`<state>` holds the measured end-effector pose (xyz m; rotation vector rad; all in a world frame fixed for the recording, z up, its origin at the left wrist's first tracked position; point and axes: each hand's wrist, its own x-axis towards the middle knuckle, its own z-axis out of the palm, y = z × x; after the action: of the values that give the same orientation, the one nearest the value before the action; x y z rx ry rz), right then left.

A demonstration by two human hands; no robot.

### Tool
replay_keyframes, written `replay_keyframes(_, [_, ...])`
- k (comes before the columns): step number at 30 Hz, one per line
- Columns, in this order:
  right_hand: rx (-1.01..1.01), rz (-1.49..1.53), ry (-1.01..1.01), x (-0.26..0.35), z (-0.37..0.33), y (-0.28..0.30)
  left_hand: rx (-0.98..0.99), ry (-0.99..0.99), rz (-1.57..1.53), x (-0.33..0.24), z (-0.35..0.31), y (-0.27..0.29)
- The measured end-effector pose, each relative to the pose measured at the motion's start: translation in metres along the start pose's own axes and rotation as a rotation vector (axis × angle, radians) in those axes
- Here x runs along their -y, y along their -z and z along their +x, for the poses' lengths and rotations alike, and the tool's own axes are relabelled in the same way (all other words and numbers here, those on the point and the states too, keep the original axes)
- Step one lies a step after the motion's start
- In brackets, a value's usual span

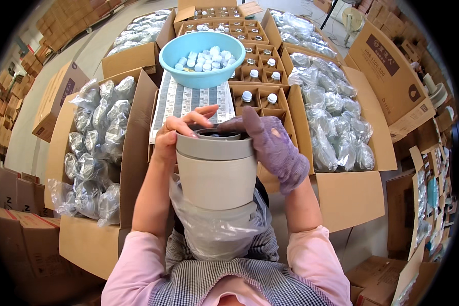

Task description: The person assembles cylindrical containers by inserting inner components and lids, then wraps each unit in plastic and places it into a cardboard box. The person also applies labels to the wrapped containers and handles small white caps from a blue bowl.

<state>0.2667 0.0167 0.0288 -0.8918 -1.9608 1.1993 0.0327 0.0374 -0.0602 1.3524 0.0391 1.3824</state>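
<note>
In front of my lap stands a beige tapered canister point(218, 182) with a grey collar and a dark round opening at its top. A clear plastic bag point(219, 232) wraps its lower part. My left hand point(174, 131), bare, grips the collar from the left, with its fingers over the rim. On the opposite side my right hand point(278, 145), in a worn purple glove, clasps the collar, its fingers reaching over the rim toward the opening. What lies inside the opening is too dark to make out.
Ahead, a light-blue basin point(174, 69) of white caps rests near a printed sheet point(188, 104). Behind and right of it, divided cartons point(289, 108) hold brown capped bottles point(247, 98). Open boxes of plastic-wrapped items point(98, 145) flank me left and right point(336, 112).
</note>
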Motion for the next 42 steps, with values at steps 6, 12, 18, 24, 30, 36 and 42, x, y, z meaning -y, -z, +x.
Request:
replay_keyframes(6, [0.055,0.760,0.134,-0.061,0.013,-0.005,-0.074,0.162,0.776,-0.063,0.036,-0.068])
replay_keyframes(12, [0.047,0.441,0.035,-0.031,0.012,-0.011,0.028,-0.017,0.634,-0.051,0.012,-0.041])
replay_keyframes(18, [0.000,0.131,-0.009,-0.018,0.010,-0.013,-0.003,-0.030,0.485,-0.041,0.001,-0.023])
replay_keyframes(24, [0.005,0.170,0.075,-0.003,-0.001,0.003,-0.002,0.077,0.674,-0.054,0.015,-0.058])
replay_keyframes(30, [-0.136,-0.061,0.626,0.034,-0.047,0.002,0.224,-0.253,0.936,-0.098,0.014,-0.107])
replay_keyframes(36, [-0.233,0.147,0.869,0.043,-0.081,-0.007,0.299,-0.349,1.016,-0.131,0.007,-0.162])
replay_keyframes(42, [-0.300,0.253,0.810,0.040,-0.090,-0.011,0.350,-0.079,0.684,-0.137,0.035,-0.141])
